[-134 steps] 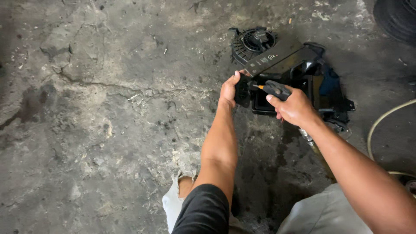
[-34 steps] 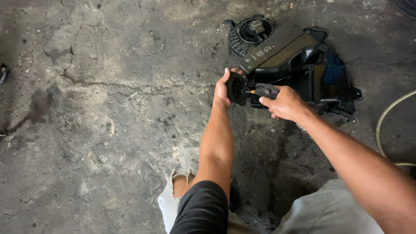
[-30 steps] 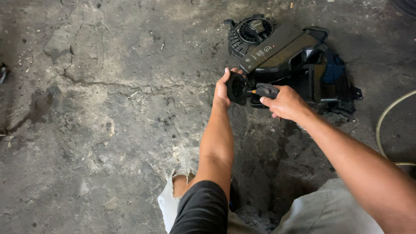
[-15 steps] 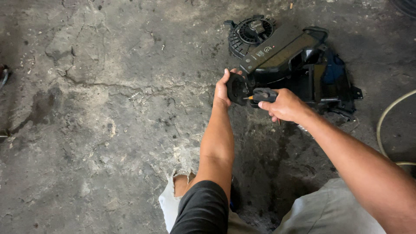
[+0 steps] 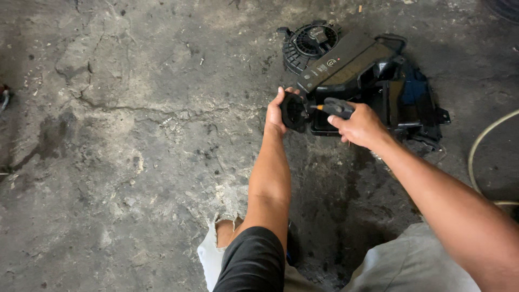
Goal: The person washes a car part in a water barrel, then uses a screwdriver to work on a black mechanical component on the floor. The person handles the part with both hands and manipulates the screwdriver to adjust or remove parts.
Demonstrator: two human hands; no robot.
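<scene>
Hands meet just in front of the big black housing (image 5: 373,81) that lies on the cracked concrete floor (image 5: 135,135). The left hand (image 5: 277,111) is curled shut around a small round black part (image 5: 294,111). That part sits at the near left corner of the housing, touching it or very close; which one is hard to tell.

The right hand (image 5: 359,125) is closed around a screwdriver (image 5: 332,107) with a dark handle and a bit of orange at the neck. The screwdriver lies almost flat, with its long line running from right to left. Its tip points at the round part, and the tip and the part look like they meet. The exact spot of touch is too small to see.

So the round part is left of the screwdriver, and the two hands face each other across it. The left hand is the nearer one, since it already holds the part. The right hand is just beside it, on the side closer to the middle of the housing.

At the far left end of the housing sits a round fan (image 5: 311,43) with black ribs. Right of the housing, well apart from it, a pale hose (image 5: 478,148) curves over the floor. Both arms reach forward from the person's knees toward the housing.
</scene>
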